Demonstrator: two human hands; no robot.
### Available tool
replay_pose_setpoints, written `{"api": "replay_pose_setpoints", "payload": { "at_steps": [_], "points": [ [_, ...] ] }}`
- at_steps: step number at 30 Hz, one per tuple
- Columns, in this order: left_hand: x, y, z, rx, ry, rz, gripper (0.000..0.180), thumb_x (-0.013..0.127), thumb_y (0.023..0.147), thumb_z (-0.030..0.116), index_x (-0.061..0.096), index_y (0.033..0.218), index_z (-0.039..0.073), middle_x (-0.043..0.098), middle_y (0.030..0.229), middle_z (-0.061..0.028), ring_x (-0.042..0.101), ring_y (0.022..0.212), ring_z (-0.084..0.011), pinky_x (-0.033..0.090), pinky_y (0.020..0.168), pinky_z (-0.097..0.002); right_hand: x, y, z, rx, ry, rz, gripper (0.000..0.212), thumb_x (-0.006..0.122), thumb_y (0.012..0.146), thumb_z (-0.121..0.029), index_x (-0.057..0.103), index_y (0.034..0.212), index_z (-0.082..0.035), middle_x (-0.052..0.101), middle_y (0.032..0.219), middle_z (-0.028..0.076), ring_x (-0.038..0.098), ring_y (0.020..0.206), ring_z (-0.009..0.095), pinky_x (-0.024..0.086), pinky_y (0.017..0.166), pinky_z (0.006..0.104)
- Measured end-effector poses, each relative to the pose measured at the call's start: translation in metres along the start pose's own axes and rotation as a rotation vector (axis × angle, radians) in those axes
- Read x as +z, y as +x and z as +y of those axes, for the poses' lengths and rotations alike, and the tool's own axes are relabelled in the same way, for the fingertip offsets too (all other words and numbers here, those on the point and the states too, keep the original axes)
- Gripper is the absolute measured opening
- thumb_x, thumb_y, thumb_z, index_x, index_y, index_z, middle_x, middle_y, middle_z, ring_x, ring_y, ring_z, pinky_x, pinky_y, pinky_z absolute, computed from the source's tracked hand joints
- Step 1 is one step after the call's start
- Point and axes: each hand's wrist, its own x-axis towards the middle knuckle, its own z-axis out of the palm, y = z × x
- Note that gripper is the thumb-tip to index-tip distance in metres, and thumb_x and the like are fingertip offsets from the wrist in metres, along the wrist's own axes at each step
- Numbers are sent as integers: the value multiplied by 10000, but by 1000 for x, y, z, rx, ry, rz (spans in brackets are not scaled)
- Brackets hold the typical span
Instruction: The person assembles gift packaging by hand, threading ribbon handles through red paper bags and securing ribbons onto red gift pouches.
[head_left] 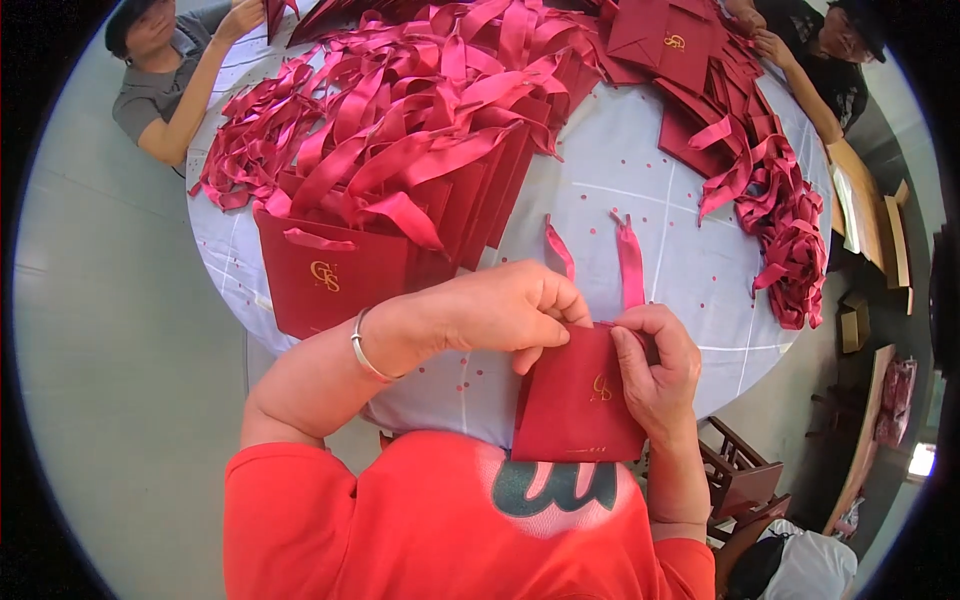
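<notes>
A dark red paper gift bag [575, 400] with a small gold emblem is held close to my body at the table's near edge. My right hand [662, 365] grips its top right edge, the thumb on the front face. At the top left edge, the fingertips of my left hand [535, 305] are pinched together on the bag. A pink-red ribbon [630, 262] runs from the bag's top onto the tabletop, its tip pointing away from me. A second ribbon end [560, 250] lies to its left, partly hidden by my left hand.
A round table [620, 190] with a white cloth carries scattered red dots. Bags with ribbon handles [335, 265] stand packed at left. More flat bags [690, 125] and a ribbon heap [790, 250] lie at right. Two other people sit across. A wooden chair [745, 475] stands at lower right.
</notes>
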Motion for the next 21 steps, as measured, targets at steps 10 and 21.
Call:
{"api": "replay_pose_setpoints", "payload": {
  "at_steps": [10, 21],
  "points": [
    [-1, 4, -6, -17, -183, -92, 177, 567, 874, 14, 605, 1043, -23, 580, 727, -1, 452, 456, -40, 345, 438, -209, -1, 2, -1, -34, 31, -12, 120, 700, 833, 25, 612, 907, -8, 633, 814, 114, 614, 692, 227, 486, 627, 301],
    [2, 2, -3, 2, -140, -66, 152, 582, 884, 33, 604, 1025, -21, 566, 680, 9, 461, 463, -39, 357, 436, -210, -1, 1, -1, -30, 44, 29, 117, 700, 834, 28, 619, 905, -16, 631, 802, 104, 602, 658, 203, 476, 590, 294]
  ]
}}
